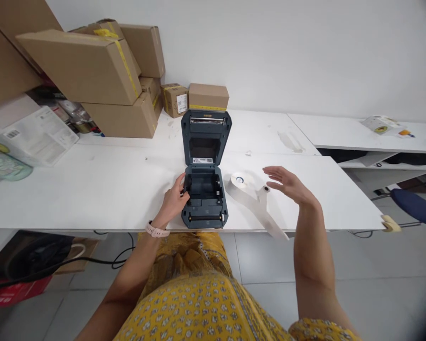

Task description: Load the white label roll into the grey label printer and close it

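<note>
We had the dark printer [204, 204] on the white worktop [128, 189], close to the front edge and straight before us. Its lid [205, 142] stood raised at the back, and the bay beneath lay exposed, with a black roller across the front.

Our left hand [174, 201] was at the printer's left side, its fingers bent and touching the rim; we could not tell whether they were pinching it. A pale watch band [157, 230] circled that wrist. Our right hand [287, 185] hung over the worktop, well apart from the printer, its fingers spread slightly, held nothing, and were near a small paper roll [262, 193].

Between the printer and that small roll sat a larger white paper roll [249, 179], lying on its side with its core facing up. A paper strip [257, 214] ran from it toward us, and its end reached past the front edge.

Behind the printer we saw a taped small carton [169, 100] and a longer box [208, 94], side by side. Stacked brown boxes [92, 66] rose farther left, and a pale green bottle [9, 165] leaned at the far left.
</note>
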Demonstrator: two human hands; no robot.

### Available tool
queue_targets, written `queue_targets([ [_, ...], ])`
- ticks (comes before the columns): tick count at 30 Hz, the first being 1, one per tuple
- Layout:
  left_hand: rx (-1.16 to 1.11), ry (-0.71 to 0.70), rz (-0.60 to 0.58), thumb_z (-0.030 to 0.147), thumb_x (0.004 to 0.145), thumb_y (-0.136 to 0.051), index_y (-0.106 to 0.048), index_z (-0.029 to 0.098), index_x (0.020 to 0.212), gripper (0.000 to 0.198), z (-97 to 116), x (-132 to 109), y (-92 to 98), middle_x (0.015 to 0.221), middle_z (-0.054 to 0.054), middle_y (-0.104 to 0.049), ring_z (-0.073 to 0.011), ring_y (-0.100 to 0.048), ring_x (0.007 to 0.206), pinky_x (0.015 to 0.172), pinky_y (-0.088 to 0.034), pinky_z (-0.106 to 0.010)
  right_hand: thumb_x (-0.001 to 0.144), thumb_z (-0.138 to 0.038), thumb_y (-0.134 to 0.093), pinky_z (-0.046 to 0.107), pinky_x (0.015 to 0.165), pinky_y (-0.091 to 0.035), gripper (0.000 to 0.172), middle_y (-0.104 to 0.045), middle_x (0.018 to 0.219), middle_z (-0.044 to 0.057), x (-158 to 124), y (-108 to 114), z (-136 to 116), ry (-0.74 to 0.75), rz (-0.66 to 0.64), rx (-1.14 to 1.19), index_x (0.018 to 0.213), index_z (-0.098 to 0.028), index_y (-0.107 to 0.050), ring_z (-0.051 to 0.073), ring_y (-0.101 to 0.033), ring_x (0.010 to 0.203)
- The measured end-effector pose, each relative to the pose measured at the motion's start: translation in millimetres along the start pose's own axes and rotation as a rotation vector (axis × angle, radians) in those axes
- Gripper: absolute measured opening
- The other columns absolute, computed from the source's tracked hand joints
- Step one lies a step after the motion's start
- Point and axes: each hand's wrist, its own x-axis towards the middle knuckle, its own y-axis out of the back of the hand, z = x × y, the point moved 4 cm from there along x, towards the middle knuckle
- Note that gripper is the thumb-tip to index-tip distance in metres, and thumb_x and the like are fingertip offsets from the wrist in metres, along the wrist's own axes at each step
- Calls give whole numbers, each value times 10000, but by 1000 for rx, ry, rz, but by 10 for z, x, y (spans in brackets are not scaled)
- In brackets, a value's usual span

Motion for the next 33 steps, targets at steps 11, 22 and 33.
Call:
queue_targets([
  [11,-32,7,22,227,863,-563,-311,206,1578,759,-13,-31,20,1340,-126,-697,-251,-731,1062,1010,-520,-443,608,-262,-768,506,1099,-437,672,-652,1272,86,682,-798,-186,-2,-366,-79,1249,-216,-568,316,-590,1211],
  [22,-54,13,17,220,871,-565,-315,214,1583,754,-6,-50,26,1381,-112,-673,-271,-687,1201,1045,-509,-435,659,-464,-843,410,1004,-506,739,-651,1303,76,436,-1081,-1444,381,-374,-54,1309,-248,-566,294,-628,1185],
  [33,-41,22,0,224,879,-522,-281,185,1596,758,56,-88,53,1369,-131,-677,-301,-682,1204,1006,-523,-457,704,-557,-783,468,953,-493,740,-606,1271,117,919,-1848,-1355,271,-597,-728,1335,-244,-558,352,-620,1140],
])
